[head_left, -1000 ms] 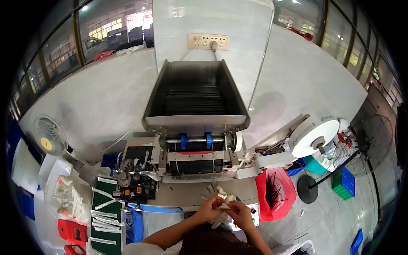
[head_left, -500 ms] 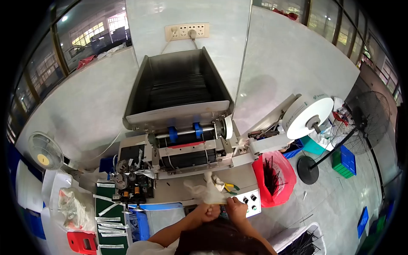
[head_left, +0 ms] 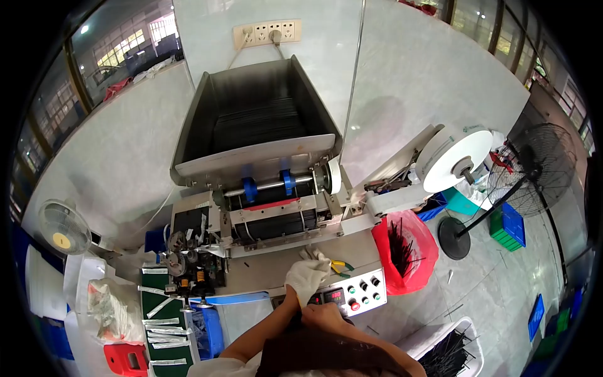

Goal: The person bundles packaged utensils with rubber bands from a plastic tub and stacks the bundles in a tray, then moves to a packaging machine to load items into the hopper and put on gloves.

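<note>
A white glove point(head_left: 308, 278) covers my left hand point(head_left: 306, 281), which is over the machine's front ledge. My bare right hand point(head_left: 323, 316) is closed at the glove's cuff by the left wrist. Just beyond the gloved fingers lies another pale glove point(head_left: 313, 253), partly hidden. Pliers with yellow-green handles point(head_left: 341, 267) rest to the right of it. The control panel point(head_left: 364, 292), with knobs and a red display, sits right beside my hands.
A metal hopper point(head_left: 254, 154) holds black strips above the rollers. A white reel point(head_left: 455, 160) and black fan point(head_left: 532, 169) stand right. A red bag point(head_left: 424, 251) and white bin point(head_left: 474, 333) hold black strips. Left is a green conveyor point(head_left: 157, 305) with white packets.
The glove, earlier bunched and then stretched out between both hands, is now on my left hand. My right hand has moved to its cuff. The camera view has shifted and tilted.
</note>
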`<control>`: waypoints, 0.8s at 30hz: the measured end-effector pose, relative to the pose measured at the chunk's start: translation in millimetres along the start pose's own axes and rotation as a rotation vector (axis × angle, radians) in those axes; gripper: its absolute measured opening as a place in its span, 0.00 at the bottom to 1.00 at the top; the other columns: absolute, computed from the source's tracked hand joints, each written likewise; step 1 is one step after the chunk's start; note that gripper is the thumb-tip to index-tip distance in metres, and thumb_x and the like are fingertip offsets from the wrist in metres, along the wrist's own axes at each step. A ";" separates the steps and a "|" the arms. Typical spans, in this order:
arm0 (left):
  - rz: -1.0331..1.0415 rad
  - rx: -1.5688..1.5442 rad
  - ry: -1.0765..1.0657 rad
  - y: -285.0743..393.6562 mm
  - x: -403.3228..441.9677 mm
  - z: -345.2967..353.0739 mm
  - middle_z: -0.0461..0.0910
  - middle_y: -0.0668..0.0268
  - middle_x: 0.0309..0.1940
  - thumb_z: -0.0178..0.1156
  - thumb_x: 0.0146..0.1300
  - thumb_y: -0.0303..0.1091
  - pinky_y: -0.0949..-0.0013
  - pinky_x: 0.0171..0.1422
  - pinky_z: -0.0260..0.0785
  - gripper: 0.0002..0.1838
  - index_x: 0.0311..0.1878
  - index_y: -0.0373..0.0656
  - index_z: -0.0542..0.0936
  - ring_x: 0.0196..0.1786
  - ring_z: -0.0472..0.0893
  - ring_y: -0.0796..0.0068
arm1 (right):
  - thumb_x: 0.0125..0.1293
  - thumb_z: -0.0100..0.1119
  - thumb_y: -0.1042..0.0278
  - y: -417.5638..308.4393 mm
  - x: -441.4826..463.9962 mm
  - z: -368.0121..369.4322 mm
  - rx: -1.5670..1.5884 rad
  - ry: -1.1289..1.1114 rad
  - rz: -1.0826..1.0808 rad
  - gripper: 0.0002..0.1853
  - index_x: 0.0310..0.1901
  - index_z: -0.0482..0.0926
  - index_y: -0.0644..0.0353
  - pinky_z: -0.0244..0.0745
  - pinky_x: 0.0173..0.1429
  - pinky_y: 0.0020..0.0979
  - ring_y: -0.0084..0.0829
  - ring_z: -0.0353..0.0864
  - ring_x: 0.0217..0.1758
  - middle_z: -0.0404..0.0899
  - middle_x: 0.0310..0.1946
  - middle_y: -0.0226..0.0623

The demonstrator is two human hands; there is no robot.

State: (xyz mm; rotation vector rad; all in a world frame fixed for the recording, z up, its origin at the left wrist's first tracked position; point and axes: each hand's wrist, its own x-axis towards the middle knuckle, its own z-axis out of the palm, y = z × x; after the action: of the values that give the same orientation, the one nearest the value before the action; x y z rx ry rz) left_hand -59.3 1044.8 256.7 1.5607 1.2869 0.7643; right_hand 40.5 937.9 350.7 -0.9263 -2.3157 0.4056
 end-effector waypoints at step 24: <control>-0.688 -0.888 0.533 -33.4 -51.0 -36.3 0.75 0.64 0.22 0.56 0.49 0.22 0.75 0.32 0.70 0.09 0.36 0.32 0.76 0.28 0.77 0.75 | 0.53 0.52 0.58 -9.3 15.5 51.1 0.419 -0.529 0.346 0.10 0.27 0.74 0.54 0.69 0.34 0.43 0.44 0.76 0.30 0.74 0.21 0.43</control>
State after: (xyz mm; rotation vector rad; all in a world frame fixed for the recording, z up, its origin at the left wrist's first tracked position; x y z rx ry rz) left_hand -117.1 1005.7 243.8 0.1729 1.4270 1.1038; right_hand -5.6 939.4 322.3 -1.0948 -2.3614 1.3651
